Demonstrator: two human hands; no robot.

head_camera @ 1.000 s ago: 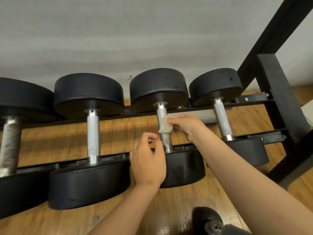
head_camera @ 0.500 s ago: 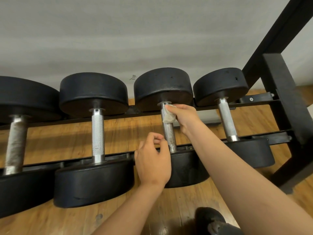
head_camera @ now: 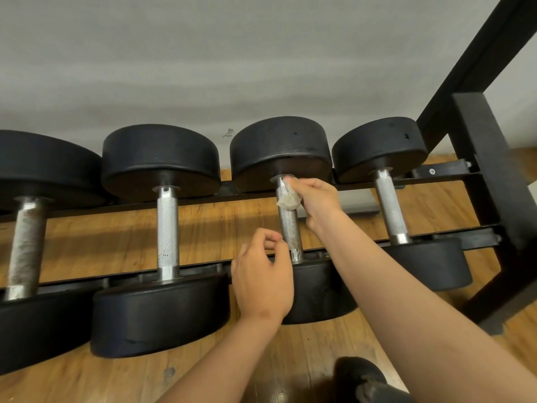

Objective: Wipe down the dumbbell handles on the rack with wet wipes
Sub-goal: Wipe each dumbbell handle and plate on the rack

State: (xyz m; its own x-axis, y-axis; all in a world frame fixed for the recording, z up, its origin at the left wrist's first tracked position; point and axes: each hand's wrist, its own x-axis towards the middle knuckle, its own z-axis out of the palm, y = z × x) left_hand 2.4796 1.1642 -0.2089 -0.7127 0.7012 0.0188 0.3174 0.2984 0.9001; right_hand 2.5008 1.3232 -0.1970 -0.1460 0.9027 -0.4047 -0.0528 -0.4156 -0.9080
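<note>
Several black dumbbells lie across the black rack, each with a knurled steel handle. My right hand grips a crumpled greyish wet wipe and presses it on the far end of the third dumbbell's handle, just under its far weight head. My left hand hovers by the near end of that same handle with its fingers curled, thumb and fingertips close together and holding nothing I can see. The left neighbour's handle is bare. The far-left handle looks dull and rusty.
The rack's black upright and slanted brace stand at the right. A fourth dumbbell handle is right of my right arm. A grey wall is behind, a wooden floor below. A dark shoe shows at the bottom edge.
My right hand slid the wipe up the third handle from its middle to the far end. My left hand stayed by the handle's near end. The view shifted slightly.
</note>
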